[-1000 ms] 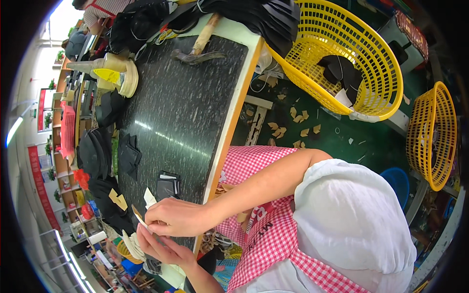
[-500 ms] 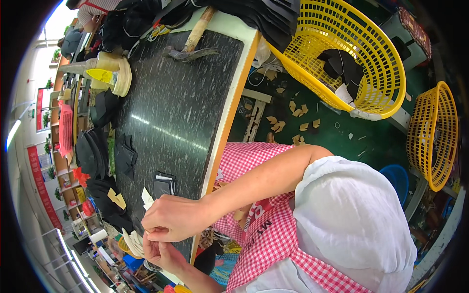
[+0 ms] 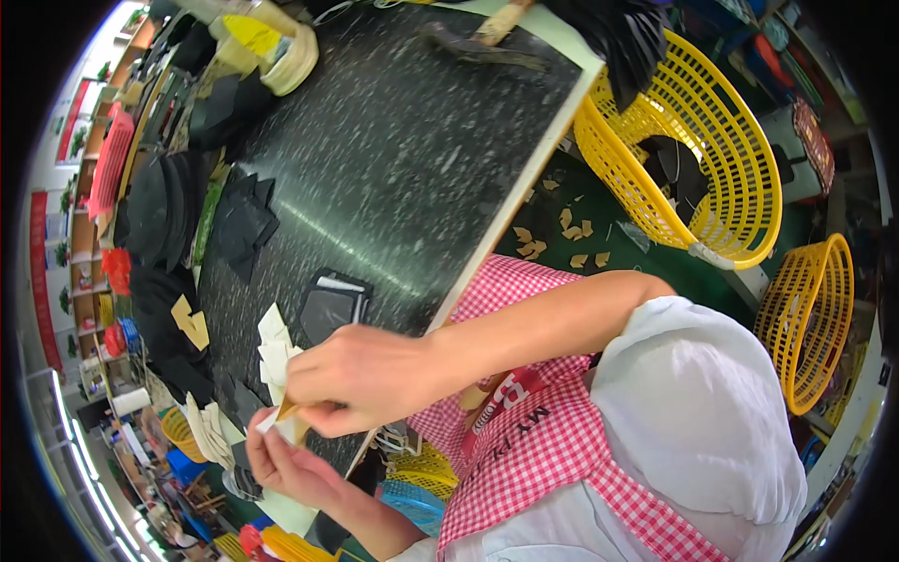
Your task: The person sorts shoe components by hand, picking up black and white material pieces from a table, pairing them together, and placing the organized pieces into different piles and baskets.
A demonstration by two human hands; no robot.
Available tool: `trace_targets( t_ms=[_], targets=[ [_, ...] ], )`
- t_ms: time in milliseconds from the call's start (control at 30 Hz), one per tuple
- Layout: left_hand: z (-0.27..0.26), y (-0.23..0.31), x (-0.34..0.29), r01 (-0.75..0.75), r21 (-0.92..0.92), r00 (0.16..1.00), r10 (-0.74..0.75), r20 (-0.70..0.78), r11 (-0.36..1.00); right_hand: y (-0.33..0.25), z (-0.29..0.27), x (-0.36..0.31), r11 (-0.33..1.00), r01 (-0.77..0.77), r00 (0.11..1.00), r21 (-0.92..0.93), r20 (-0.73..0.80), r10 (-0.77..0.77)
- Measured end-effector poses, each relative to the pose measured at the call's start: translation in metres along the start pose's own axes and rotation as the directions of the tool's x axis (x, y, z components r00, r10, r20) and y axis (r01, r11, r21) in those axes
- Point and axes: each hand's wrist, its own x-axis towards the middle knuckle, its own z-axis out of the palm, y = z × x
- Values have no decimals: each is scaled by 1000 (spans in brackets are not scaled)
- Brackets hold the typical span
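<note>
In front of me my two hands meet at the table's near left edge. My right hand [image 3: 351,379] pinches a small tan piece with a white side [image 3: 292,427], like backed paper or sheet. My left hand [image 3: 292,468], below it, has its fingertips closed on the white end of the same piece. White pieces [image 3: 274,348] lie on the black table top just past my right hand. Beside them sits a small stack of black flat pieces [image 3: 330,311] with a pale strip on top.
A hammer [image 3: 487,39] rests at the table's far end. Black cut pieces [image 3: 245,225] and a tan piece [image 3: 190,323] lie along its left side, with cream gloves [image 3: 211,431] nearby. Yellow baskets [image 3: 599,140] stand to the right, where tan scraps [image 3: 531,245] litter the floor.
My view has shifted, so the table and baskets sit differently in it. My hands have parted slightly, and the tan and white piece now shows between their fingers.
</note>
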Motion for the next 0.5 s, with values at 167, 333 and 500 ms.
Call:
trace_targets(
  t_ms=[167,333,500],
  targets=[
    [-66,-11,8,-36,129,968,67,-241,991,-21,-34,-49,964,-41,711,-264,669,214],
    [25,25,-41,-249,176,885,150,442,952,-40,-27,-32,948,-259,894,-183,327,307],
    [7,-2,-24,-76,-17,939,78,336,997,-38,-44,-17,848,-497,690,-184,508,515]
  ],
)
